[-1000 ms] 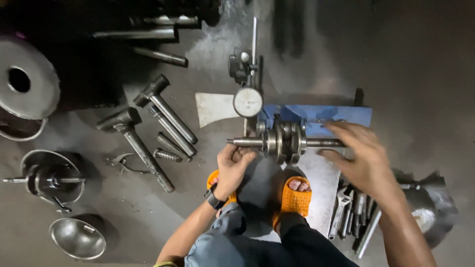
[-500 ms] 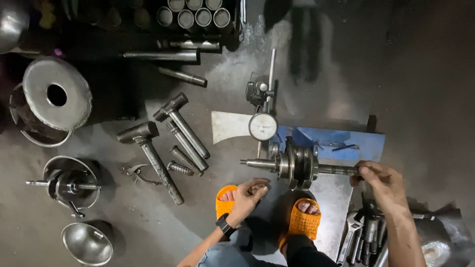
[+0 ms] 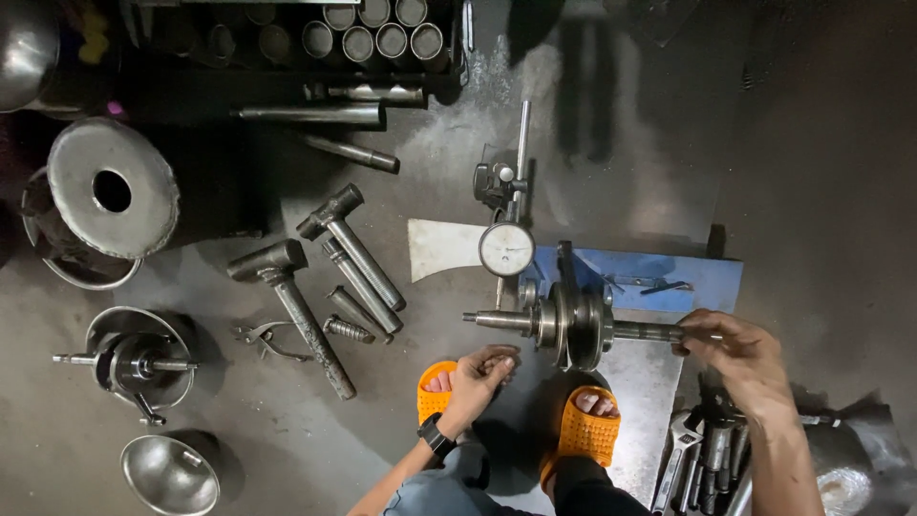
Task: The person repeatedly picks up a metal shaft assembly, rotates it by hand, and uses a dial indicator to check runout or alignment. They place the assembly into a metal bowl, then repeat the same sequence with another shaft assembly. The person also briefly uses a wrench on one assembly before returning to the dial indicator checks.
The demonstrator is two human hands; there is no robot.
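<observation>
Steel crankshaft (image 3: 573,330) set up, gauge not yet touching.
Left hand (image 3: 478,376) loosely curled, empty, at its 7 o'clock; right hand (image 3: 740,358) fingers pinch its shaft end at 3; dial gauge (image 3: 505,249) waits at 11.

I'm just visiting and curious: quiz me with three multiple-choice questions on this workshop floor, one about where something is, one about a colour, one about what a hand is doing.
1. Where is the dial gauge?
A. Just above the crankshaft's left end
B. Inside the metal bowl
C. Under the sandals

2. What colour are the sandals?
A. Green
B. Orange
C. White

3. What is the right hand doing?
A. Lying flat on the floor
B. Gripping a hammer
C. Holding the right shaft end of the crankshaft

Answers:
1. A, its round white face stands right above the left shaft.
2. B, both sandals are bright orange.
3. C, its fingers close round the shaft tip, while the left hand is loosely curled below the left shaft.
</observation>
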